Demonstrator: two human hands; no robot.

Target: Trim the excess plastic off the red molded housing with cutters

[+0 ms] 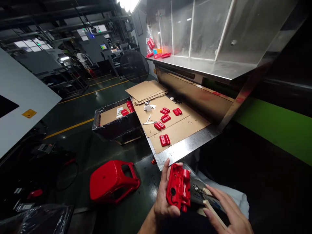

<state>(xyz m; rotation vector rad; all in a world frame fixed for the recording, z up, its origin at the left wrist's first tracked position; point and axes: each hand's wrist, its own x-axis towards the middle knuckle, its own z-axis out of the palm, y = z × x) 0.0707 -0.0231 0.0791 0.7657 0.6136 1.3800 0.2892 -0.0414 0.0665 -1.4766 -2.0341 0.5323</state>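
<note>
My left hand (162, 198) is wrapped round a red moulded plastic part (178, 188), its hollow, ribbed side facing up. A round dark spot shows near the part's lower left. In my right hand (230, 213) is a pair of nippers (208, 196) with pale handles. The handles stand apart, and the metal jaws point at the red part's right side, a little away from it. Beyond my hands, several similar red parts (164, 139) lie scattered on the cardboard-covered bench.
The metal bench edge (187, 146) runs just ahead of my hands. Cardboard sheets (146, 91) are stacked at its far end, near a white-handled tool (149, 123). Left stand a black-lined bin (117, 126) and a red stool (107, 180). A metal shelf (207, 66) overhangs the bench.
</note>
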